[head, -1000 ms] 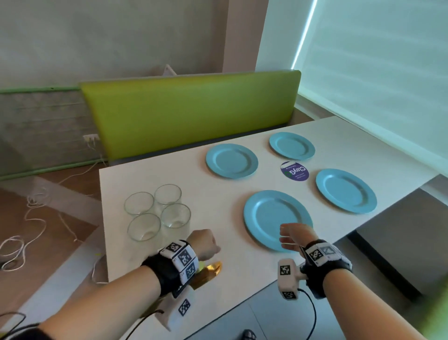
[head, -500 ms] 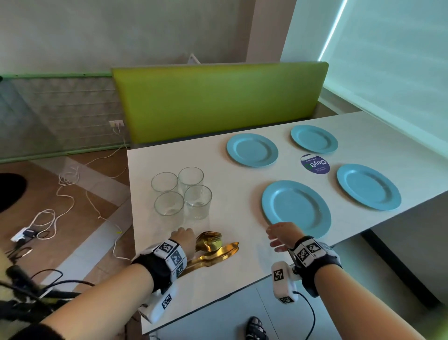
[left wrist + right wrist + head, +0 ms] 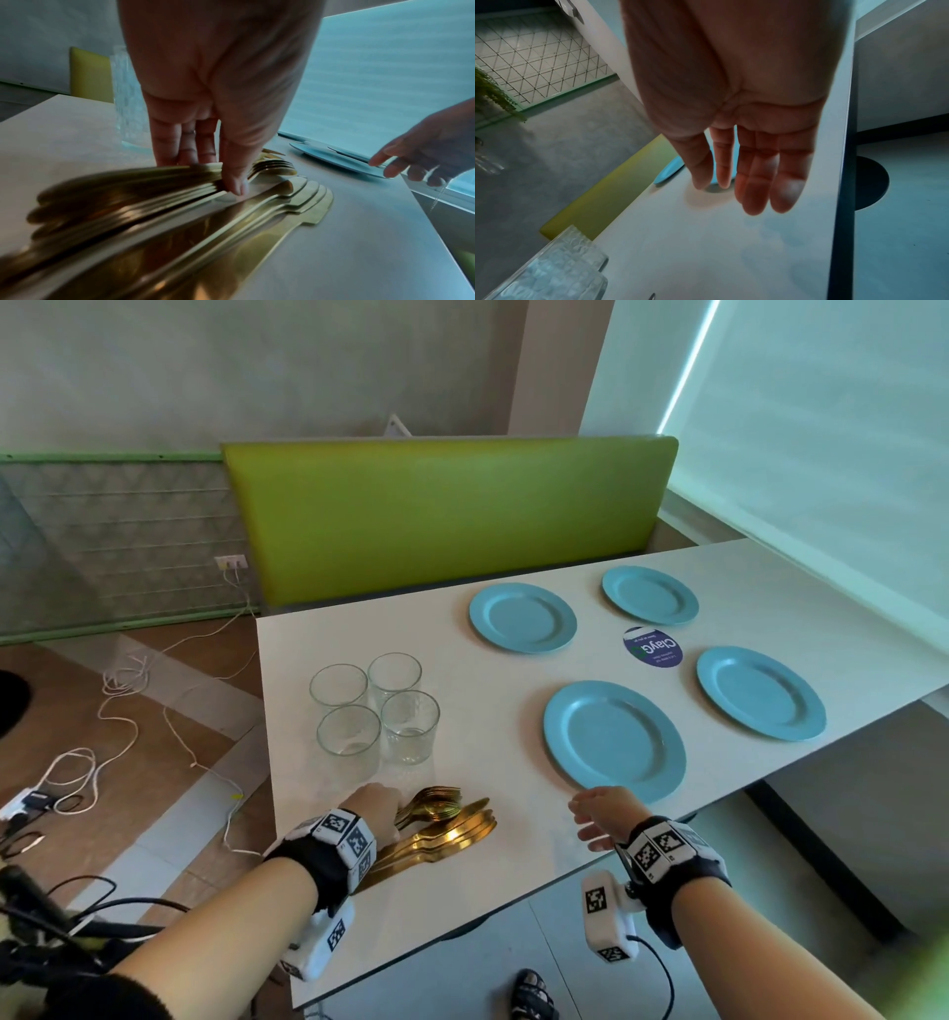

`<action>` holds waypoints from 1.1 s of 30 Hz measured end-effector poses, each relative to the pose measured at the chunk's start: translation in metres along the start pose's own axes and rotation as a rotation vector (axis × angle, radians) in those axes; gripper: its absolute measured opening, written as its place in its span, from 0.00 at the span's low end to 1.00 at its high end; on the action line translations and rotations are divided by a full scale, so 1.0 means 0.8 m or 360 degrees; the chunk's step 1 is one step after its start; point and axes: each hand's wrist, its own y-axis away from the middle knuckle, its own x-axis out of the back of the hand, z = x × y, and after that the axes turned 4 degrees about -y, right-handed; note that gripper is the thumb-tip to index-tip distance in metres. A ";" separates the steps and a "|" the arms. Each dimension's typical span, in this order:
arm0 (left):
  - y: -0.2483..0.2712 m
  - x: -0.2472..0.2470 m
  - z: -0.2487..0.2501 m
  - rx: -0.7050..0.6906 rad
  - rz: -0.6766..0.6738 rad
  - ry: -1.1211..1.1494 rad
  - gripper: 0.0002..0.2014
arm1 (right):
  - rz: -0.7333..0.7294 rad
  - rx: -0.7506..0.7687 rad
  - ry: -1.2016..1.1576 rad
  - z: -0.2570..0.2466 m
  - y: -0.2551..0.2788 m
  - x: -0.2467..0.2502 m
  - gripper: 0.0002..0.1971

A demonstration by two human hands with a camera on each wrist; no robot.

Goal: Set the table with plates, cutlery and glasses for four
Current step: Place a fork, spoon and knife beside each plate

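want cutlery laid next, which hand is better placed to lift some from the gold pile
Left. The left hand already has fingers on the gold cutlery; the right hand hangs open near the nearest plate.

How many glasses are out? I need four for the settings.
4. All stand clustered on the table left of the plates: back-left, back-right, front-left, front-right, just beyond the left hand. None appears hidden.

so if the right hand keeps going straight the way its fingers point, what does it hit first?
Probably the nearest round blue plate: the open right hand hovers just short of its near rim, fingers aimed at it. Height above the rim is unclear.
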 end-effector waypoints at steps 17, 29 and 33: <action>0.000 -0.011 0.012 -0.0077 0.0097 0.0122 0.23 | 0.0023 -0.0021 0.0008 0.006 0.016 -0.002 0.12; 0.003 0.053 0.075 -0.0156 0.0073 0.0849 0.13 | -0.0085 0.0199 0.0036 -0.019 0.040 -0.013 0.04; -0.002 0.071 0.122 -0.0262 -0.0088 0.1619 0.07 | -0.0185 0.0325 -0.0234 -0.048 0.050 -0.018 0.13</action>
